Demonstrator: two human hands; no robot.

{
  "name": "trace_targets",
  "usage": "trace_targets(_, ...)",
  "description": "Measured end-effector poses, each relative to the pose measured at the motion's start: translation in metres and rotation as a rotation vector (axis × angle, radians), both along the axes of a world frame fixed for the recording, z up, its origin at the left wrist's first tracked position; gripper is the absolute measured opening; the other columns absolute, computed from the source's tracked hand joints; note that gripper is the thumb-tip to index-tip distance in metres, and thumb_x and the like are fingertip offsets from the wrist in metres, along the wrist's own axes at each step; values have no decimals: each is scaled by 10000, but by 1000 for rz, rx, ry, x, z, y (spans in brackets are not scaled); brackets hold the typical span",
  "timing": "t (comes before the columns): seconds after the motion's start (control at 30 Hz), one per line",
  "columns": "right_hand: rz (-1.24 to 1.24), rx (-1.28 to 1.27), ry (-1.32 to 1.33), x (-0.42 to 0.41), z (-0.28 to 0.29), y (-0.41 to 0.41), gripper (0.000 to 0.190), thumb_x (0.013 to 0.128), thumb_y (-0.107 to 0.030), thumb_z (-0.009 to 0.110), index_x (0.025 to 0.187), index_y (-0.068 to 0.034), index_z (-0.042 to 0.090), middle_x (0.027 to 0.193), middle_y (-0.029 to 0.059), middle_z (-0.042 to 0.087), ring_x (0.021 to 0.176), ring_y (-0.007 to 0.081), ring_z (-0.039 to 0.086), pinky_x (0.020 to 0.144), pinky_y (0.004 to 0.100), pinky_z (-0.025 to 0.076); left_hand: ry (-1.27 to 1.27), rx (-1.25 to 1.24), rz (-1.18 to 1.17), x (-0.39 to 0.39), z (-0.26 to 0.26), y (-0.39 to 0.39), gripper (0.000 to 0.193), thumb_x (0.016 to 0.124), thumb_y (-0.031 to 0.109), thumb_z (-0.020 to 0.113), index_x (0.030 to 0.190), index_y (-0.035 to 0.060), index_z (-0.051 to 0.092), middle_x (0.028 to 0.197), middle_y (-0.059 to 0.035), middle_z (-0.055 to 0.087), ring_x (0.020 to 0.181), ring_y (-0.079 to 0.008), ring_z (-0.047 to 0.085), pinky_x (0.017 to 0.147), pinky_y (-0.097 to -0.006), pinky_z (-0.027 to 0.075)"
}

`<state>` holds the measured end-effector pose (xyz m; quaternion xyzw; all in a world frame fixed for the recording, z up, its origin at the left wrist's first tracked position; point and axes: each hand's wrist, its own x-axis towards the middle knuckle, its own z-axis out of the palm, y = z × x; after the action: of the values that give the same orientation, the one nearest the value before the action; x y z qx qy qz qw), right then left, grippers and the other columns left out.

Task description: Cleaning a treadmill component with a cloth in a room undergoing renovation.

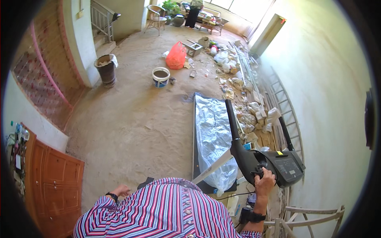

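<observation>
My right hand (264, 183) reaches up to the black console (287, 169) of a treadmill, its fingers at a small dark object (261, 167) in the console's recess; whether they grip it is unclear. My left hand (121, 190) hangs beside my striped shirt, partly turned away, touching nothing visible; its fingers are hard to make out. Clear plastic sheeting (214, 128) covers the treadmill deck, which lies on the floor ahead. A black handlebar (231, 119) rises from the console's left side, and another (286, 134) from its right.
Mixed rubbish (229, 65) and a metal ladder (285, 107) line the right wall. Ahead stand a white bucket (160, 83), a red plastic bag (176, 56) and a tall bin (107, 73). A wooden cabinet (59, 178) is at left. Another person (195, 13) stands far off.
</observation>
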<state>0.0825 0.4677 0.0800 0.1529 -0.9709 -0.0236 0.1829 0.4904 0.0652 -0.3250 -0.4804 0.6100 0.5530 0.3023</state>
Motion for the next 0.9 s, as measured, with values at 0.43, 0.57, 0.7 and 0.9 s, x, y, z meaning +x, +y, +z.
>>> trace_targets(0.43,49,71,-120,-48,-6,-27,372,714,-202,646,1068,-91,638,992,106,599,948,313,567,802,429,464,93,-34,144,-13,10,-25,219,855,251,574,855,47,653,732,-77,679,604,-168,637,526,-317,506)
trace_targets(0.57,168,35,-118,-35,-5,-20,396,678,-149,687,1066,-90,636,988,98,594,940,313,553,806,427,440,45,-55,68,-8,6,-24,220,855,252,576,880,49,659,738,-77,681,620,-173,645,543,-326,516)
trace_targets(0.7,248,33,-113,-2,4,-9,406,651,-123,704,1050,-86,636,975,92,594,933,309,544,808,424,423,35,-38,127,8,-12,-17,218,854,250,572,871,52,661,747,-82,684,622,-181,648,548,-330,521)
trace_targets(0.9,290,15,-99,-7,-2,-6,426,631,-116,694,1052,-86,632,974,85,598,923,305,543,796,417,430,35,-45,55,16,-16,-7,233,853,247,553,836,41,658,726,-74,666,616,-187,633,532,-320,503)
